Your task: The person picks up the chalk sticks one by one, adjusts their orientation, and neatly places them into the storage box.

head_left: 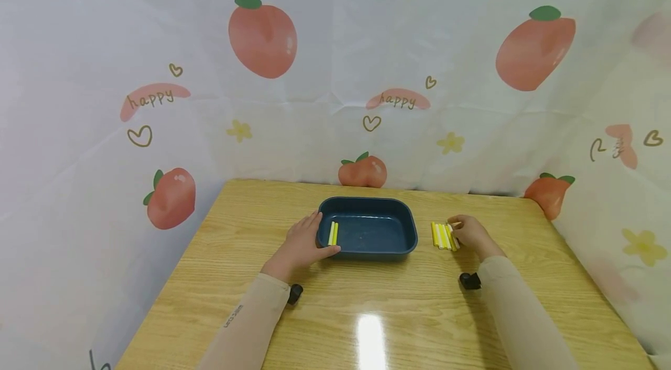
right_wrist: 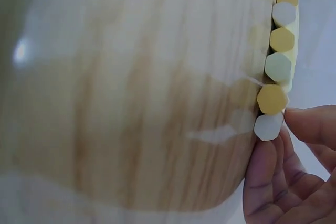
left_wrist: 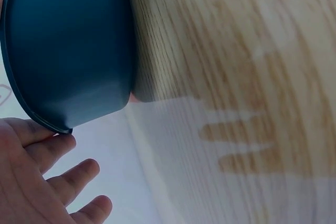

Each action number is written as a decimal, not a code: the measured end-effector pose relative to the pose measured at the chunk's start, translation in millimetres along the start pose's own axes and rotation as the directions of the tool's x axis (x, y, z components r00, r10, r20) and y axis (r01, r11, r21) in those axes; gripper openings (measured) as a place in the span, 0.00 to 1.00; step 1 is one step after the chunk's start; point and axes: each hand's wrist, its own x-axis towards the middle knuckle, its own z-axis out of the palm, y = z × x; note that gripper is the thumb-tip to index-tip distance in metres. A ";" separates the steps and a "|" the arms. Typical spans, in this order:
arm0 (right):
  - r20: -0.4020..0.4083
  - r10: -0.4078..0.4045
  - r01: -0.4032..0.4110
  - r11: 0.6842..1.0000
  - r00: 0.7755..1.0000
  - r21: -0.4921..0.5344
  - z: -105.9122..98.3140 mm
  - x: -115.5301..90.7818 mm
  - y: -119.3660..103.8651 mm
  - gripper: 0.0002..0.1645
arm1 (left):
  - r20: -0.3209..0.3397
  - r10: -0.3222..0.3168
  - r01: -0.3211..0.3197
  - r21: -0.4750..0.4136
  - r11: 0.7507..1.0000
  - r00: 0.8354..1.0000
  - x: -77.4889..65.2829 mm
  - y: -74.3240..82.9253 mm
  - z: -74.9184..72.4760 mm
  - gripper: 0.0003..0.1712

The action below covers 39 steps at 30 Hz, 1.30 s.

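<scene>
A dark blue plastic basin (head_left: 362,253) sits on the table with a white chalk stick (head_left: 331,233) and a yellow chalk stick (head_left: 335,234) side by side at its left end. My left hand (head_left: 304,242) rests on that end, thumb by the front rim; in the left wrist view its straight fingers (left_wrist: 47,150) touch the rim. To the right of the basin lies a row of alternating yellow and white chalk sticks (head_left: 442,236). At the row's right end my right hand (head_left: 470,234) pinches a white, six-sided chalk stick (right_wrist: 268,127), beside a yellow one (right_wrist: 272,99).
The wooden table (head_left: 325,306) meets a white printed cloth (head_left: 309,131) at the back and sides. Black wrist devices (head_left: 470,281) are worn at both sleeves. A bright light reflection (head_left: 371,341) shows near the front.
</scene>
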 end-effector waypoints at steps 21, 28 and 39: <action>0.066 -0.004 0.005 1.000 0.998 -0.019 -10.7 -1.1 1.0 0.30 | 0.002 -0.008 0.008 -0.001 1.000 1.000 0.7 0.6 -1.5 0.63; 0.078 0.034 -0.041 0.995 0.996 0.086 -11.2 -5.9 3.6 0.29 | 0.006 -0.004 0.004 0.006 1.000 1.000 1.0 0.2 -0.3 0.63; 0.086 0.015 -0.031 0.981 0.996 0.190 -17.1 -17.2 -3.7 0.32 | -0.002 -0.009 0.009 0.015 1.000 1.000 0.6 0.7 0.6 0.63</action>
